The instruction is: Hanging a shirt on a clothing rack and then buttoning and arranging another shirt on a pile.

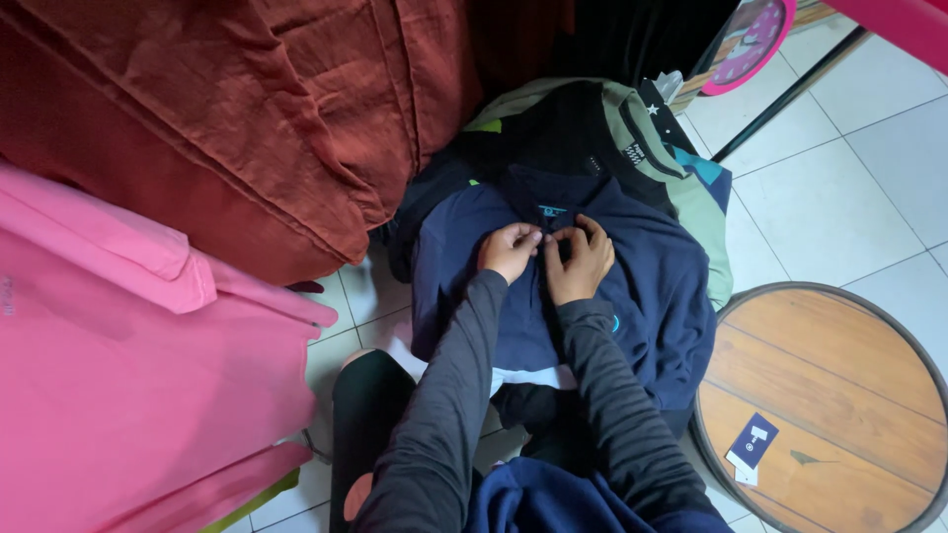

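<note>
A navy blue polo shirt [652, 286] lies spread on the floor in front of me, collar pointing away. My left hand [509, 250] and my right hand [583, 262] meet at the shirt's front placket just below the collar, fingertips pinching the fabric there. Both arms wear dark grey long sleeves. Under the navy shirt sits a pile of other garments, with a black shirt [563, 133] and an olive green one [632, 118] showing behind the collar.
A rust-red sheet [247, 109] drapes over bedding at upper left, with pink bedding [128, 365] below it. A round wooden tabletop [839, 395] with a small dark tag [750, 444] stands at right. A pink wall clock [755, 39] leans at the top. The floor is white tile [849, 168].
</note>
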